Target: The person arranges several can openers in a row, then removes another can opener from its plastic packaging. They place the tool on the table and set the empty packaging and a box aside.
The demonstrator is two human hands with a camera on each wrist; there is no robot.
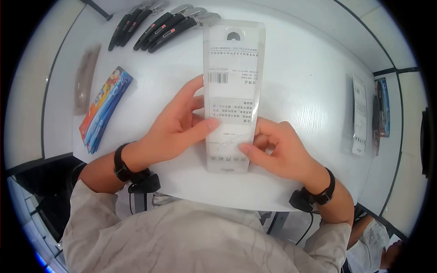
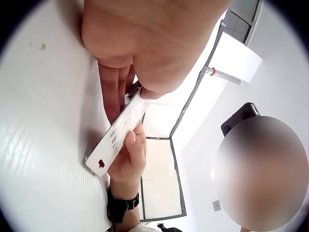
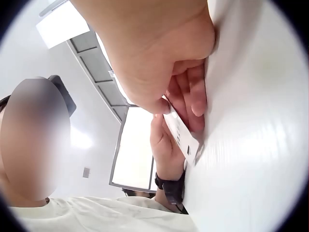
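In the head view a long clear plastic blister pack (image 1: 230, 91) with a printed white card inside lies between the hands, printed side up. Its text and barcode appear upside down, and the hang hole is at the far end. My left hand (image 1: 177, 123) grips the left edge, thumb on the printed face and fingers reaching under. Lower down, my right hand (image 1: 284, 150) pinches the right edge the same way. The left wrist view shows the pack (image 2: 116, 137) tilted, its near end close over the white table. Whatever lies on its underside is hidden.
Several black-handled tools (image 1: 159, 29) with metal heads lie at the back left of the table (image 1: 300, 82). A stack of colourful printed cards (image 1: 104, 109) and a clear plastic shell (image 1: 86, 79) are at the left. Another pack (image 1: 359, 113) and more cards (image 1: 383, 107) lie at the right.
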